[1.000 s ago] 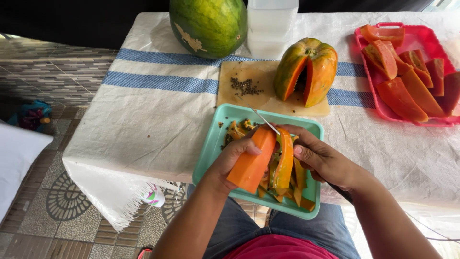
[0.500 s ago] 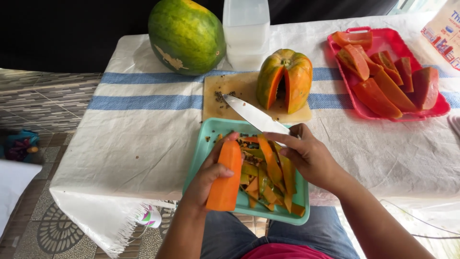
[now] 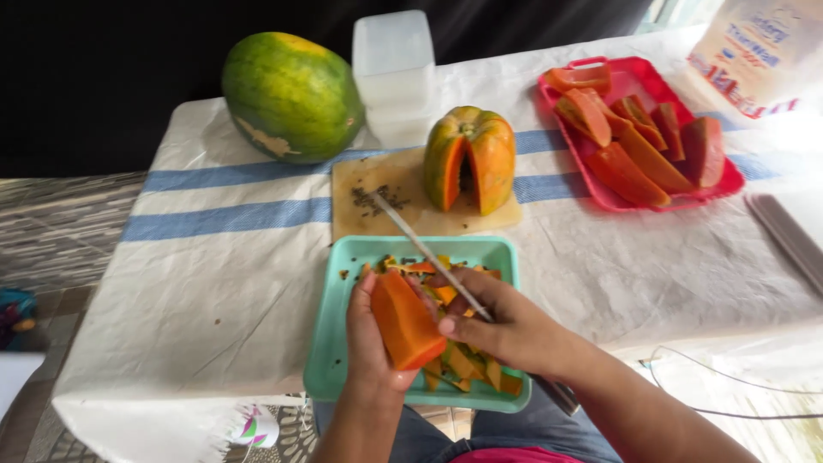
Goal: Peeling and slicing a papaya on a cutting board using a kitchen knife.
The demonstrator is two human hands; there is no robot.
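Both forearms are bare with no sleeves, above a pink top's edge and grey-blue trousers.

Papaya wedge (image 3: 405,321): deep orange flesh. Peel scraps (image 3: 459,364) in tray: orange, green, yellow mixed. Peel tray (image 3: 330,351): mint green. Cut papaya (image 3: 470,159) on cutting board: skin green-yellow-orange, flesh orange. Cutting board (image 3: 364,201): pale tan, dark seed specks. Whole papaya (image 3: 291,96), far left corner: mottled green and yellow. Tray (image 3: 639,81), far right: red; slices (image 3: 630,146) orange-red. Tablecloth (image 3: 223,283): white, two blue stripes. Containers (image 3: 393,73): translucent white.
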